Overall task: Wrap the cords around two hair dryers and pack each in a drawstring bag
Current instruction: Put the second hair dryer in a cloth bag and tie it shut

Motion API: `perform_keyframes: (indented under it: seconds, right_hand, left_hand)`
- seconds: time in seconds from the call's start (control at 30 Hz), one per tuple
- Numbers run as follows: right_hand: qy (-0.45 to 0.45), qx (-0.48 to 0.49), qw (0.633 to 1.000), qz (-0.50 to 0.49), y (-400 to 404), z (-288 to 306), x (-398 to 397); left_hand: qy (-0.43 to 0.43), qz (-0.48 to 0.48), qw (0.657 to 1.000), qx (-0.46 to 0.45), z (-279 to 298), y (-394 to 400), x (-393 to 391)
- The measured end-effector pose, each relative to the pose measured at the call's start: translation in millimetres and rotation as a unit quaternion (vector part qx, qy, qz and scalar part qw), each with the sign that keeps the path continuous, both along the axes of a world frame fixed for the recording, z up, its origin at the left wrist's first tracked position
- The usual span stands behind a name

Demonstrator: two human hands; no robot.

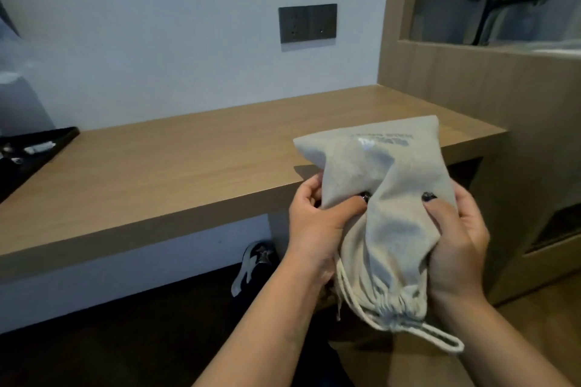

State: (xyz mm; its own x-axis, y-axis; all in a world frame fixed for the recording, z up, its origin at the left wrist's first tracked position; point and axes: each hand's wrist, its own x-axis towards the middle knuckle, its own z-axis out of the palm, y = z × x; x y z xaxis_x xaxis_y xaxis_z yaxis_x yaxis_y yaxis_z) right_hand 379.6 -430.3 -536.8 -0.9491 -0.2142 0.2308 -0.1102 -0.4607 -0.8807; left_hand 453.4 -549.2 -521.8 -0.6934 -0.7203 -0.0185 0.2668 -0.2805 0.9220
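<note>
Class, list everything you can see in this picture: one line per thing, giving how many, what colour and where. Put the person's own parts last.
drawstring bag: one, beige, mouth gathered shut, held in front of the counter's edge
drawstring cord: one, cream, looped below the bag's mouth
counter: one, light wood, along the wall
tray: one, black, far left on the counter, small items in it
socket plate: one, dark grey, on the white wall
shoe: one, dark with pale trim, on the floor under the counter
left hand: gripping the bag
right hand: gripping the bag
</note>
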Motion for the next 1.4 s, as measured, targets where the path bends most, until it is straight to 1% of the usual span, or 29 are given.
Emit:
perform_keyframes:
  seconds: [0.07,0.2,0.33,0.47,0.53,0.63,0.7,0.83,0.93,1.0,1.1,1.17,1.23,1.3,1.37,1.4]
  right_hand:
    - [-0.019,0.011,1.000,-0.021,13,-10,-9]
    - [-0.099,0.025,0.994,-0.036,38,-40,-24]
    - [-0.178,0.065,0.982,0.026,56,-75,-38]
    - [-0.256,0.108,0.957,0.076,65,-116,-58]
    - [-0.283,0.119,0.948,0.083,68,-133,-69]
    - [-0.312,0.137,0.934,0.105,66,-153,-86]
    - [-0.313,0.168,0.928,0.114,60,-167,-96]
    - [-0.312,0.228,0.919,0.085,38,-193,-118]
    - [-0.313,0.254,0.912,0.077,20,-211,-139]
    - [-0.318,0.269,0.907,0.069,8,-222,-154]
    - [-0.310,0.303,0.900,0.056,-13,-238,-177]
    - [-0.293,0.332,0.895,0.057,-28,-249,-191]
    - [-0.281,0.349,0.892,0.069,-42,-261,-204]
    - [-0.278,0.367,0.885,0.071,-57,-271,-214]
    - [-0.271,0.374,0.885,0.056,-69,-280,-221]
    - [-0.255,0.369,0.892,0.050,-75,-283,-224]
  left_hand:
    - [-0.021,-0.017,1.000,-0.010,-5,11,-12]
    - [-0.072,-0.067,0.994,-0.050,-25,30,-34]
    - [-0.108,-0.102,0.984,-0.098,-54,45,-55]
    - [-0.164,-0.123,0.971,-0.123,-86,52,-76]
    - [-0.188,-0.124,0.968,-0.109,-103,51,-84]
    - [-0.219,-0.132,0.965,-0.059,-125,45,-94]
    - [-0.235,-0.141,0.961,-0.022,-140,37,-100]
    - [-0.238,-0.140,0.960,0.050,-167,17,-114]
    - [-0.249,-0.132,0.957,0.073,-184,2,-130]
    - [-0.260,-0.133,0.954,0.066,-194,-8,-139]
    - [-0.297,-0.126,0.947,0.004,-207,-21,-143]
    - [-0.330,-0.084,0.937,-0.073,-219,-31,-141]
    - [-0.382,-0.053,0.909,-0.160,-232,-39,-135]
    - [-0.418,-0.053,0.880,-0.219,-245,-41,-129]
    - [-0.425,-0.057,0.864,-0.266,-255,-38,-124]
    - [-0.420,-0.059,0.863,-0.275,-257,-35,-122]
